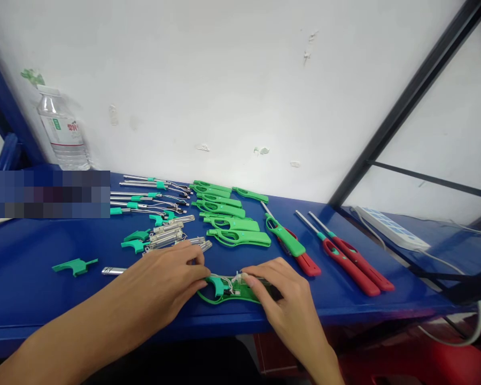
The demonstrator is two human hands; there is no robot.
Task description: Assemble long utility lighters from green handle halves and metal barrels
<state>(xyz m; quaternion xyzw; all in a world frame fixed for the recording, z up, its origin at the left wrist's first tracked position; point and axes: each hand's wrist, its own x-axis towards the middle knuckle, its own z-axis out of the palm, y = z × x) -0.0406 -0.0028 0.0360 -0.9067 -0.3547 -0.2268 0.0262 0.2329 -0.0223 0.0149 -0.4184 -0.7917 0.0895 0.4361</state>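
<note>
Fingers of the left hand (174, 272) pinched the left end of the open green casing (246, 293), at the desk's (24, 305) near edge, probably steadying it | right hand (284, 286): fingers part-curled around its right end, thumb touching a clear part (240, 277), seemingly holding that down | red lighters (350, 267) lay right, apparently kept apart

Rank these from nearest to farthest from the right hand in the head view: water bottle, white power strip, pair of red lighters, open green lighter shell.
1. Open green lighter shell: touching the right hand, on its left.
2. Pair of red lighters: to its right.
3. White power strip: farther right.
4. Water bottle: far left, by the wall.
</note>
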